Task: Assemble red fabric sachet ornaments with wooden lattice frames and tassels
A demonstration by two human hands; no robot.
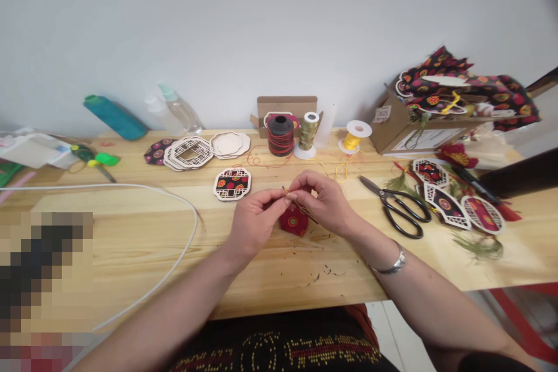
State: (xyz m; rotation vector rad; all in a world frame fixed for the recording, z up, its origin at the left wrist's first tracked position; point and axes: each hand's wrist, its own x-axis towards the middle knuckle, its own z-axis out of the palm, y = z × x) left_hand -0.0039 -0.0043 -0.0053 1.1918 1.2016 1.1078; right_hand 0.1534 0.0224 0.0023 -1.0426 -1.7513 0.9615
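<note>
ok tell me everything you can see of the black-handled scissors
The black-handled metal scissors lie flat on the pale wooden table, right of the right hand. Two large black loop handles reach toward the near right; the dark grey blades look shut, tips pointing away and left. No hand touches them.

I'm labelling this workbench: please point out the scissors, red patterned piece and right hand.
Scissors [382, 193], head view, at the pivot.
Red patterned piece [293, 222], head view, on its round motif.
Right hand [326, 202], head view, on its middle.

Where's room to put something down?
The pale wooden tabletop is bare inside the curved white cable, and between cable and left hand. The right's crowded with black-handled scissors and white-framed fabric ornaments; the back, with coloured thread spools.
</note>
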